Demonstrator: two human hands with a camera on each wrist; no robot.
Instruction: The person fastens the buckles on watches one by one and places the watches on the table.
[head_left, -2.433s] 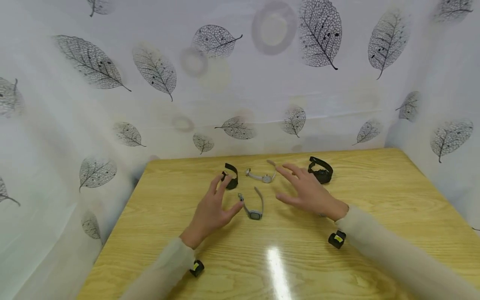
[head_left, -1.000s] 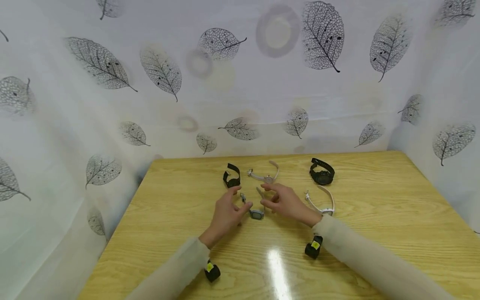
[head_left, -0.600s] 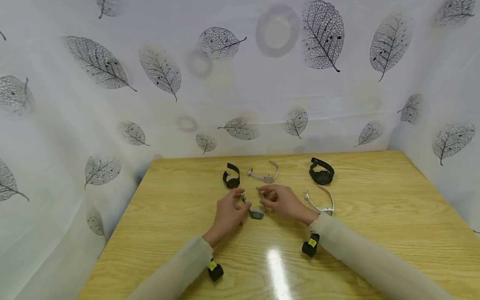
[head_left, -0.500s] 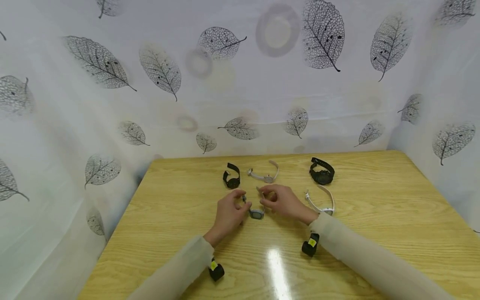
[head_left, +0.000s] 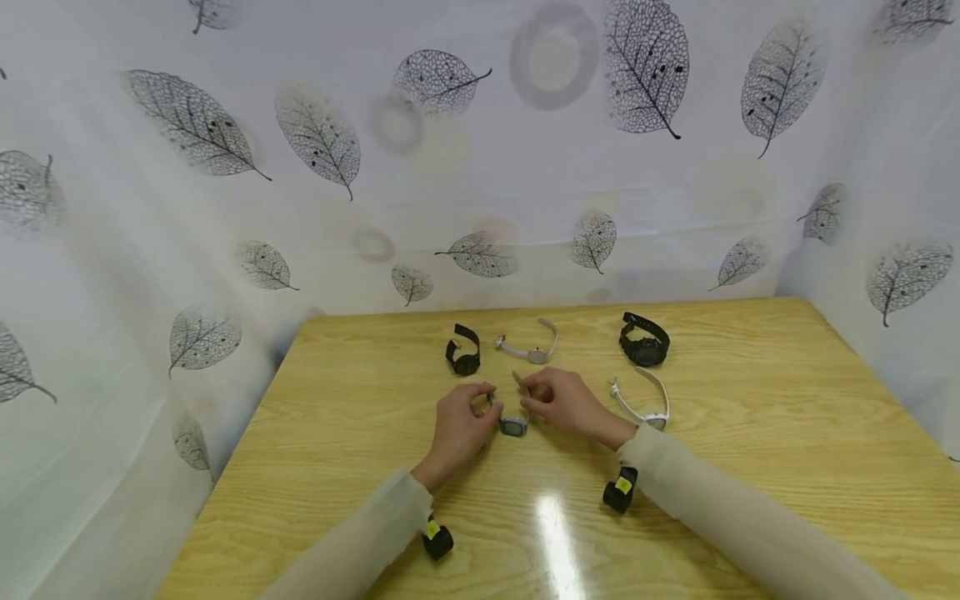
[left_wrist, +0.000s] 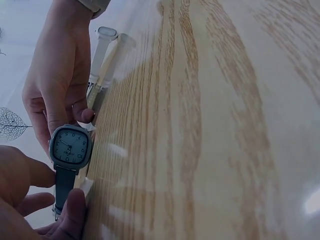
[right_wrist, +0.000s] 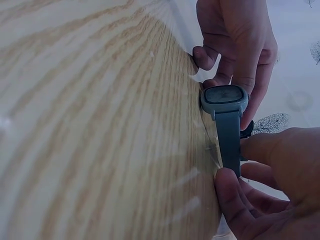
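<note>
A grey wristwatch with a rounded square face (head_left: 513,427) lies on the wooden table, its two strap halves raised toward the hands. My left hand (head_left: 463,423) pinches the buckle half of the strap between thumb and fingers; in the left wrist view the dial (left_wrist: 70,146) faces the camera and the dark strap (left_wrist: 65,185) runs into those fingers. On the other side my right hand (head_left: 566,402) pinches the other strap half; the right wrist view has that strap (right_wrist: 229,140) between thumb and fingers, partly hidden by them.
Behind are a black watch (head_left: 466,364), a pale thin-strapped watch (head_left: 537,356) and a chunky black watch (head_left: 647,350). A white watch (head_left: 655,421) lies close to the right forearm. A leaf-printed curtain (head_left: 480,167) surrounds the table (head_left: 337,467).
Both hands have come in from apart, the right one moving left, to the grey watch. Most recently the left fingertips closed on its buckle end. The other watches stay put.
</note>
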